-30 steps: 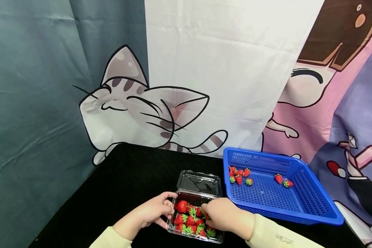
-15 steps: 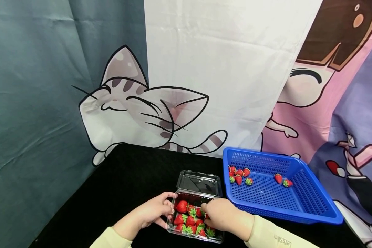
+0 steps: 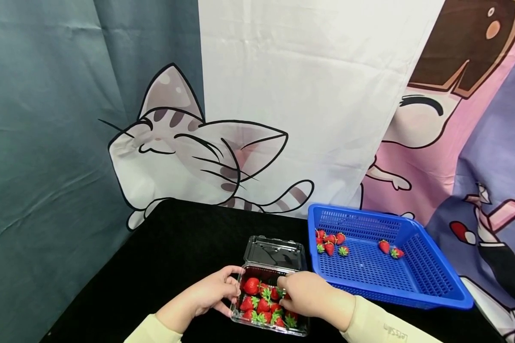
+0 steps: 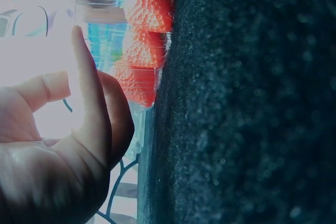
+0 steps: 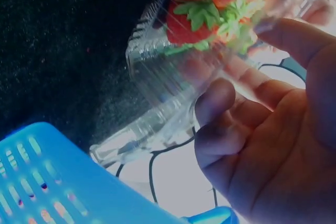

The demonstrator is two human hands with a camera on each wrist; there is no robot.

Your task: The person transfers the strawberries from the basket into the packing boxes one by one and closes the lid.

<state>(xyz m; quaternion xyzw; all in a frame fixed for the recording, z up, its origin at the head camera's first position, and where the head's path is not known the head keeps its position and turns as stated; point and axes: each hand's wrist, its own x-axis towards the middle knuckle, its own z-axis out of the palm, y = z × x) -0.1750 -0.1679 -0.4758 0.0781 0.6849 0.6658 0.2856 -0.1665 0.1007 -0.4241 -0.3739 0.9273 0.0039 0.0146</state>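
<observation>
A clear plastic clamshell box [image 3: 266,327] stands on the black surface, its lid [image 3: 274,253] folded back. Rows of strawberries [image 3: 252,286] with green leaves fill much of it. My left hand [image 3: 210,293] holds the box's left side, thumb at the far corner. Over the right part of the box, my right hand [image 3: 311,295] has thumb and finger bent among the strawberries. In the right wrist view, strawberry leaves [image 5: 199,15] show near the thumb, with other fingers curled beside the clear wall. Whether a strawberry is pinched there is hidden.
A blue plastic basket [image 3: 365,271] stands right of the box, close to its lid. Several strawberries [image 3: 329,238] lie at its left end and two more [image 3: 384,246] toward the right. A cat-printed cloth [image 3: 257,95] hangs behind the black surface [image 3: 184,238].
My right hand has shifted very slightly up, and its thumb and finger stand a little farther apart. The left hand and the box keep their places.
</observation>
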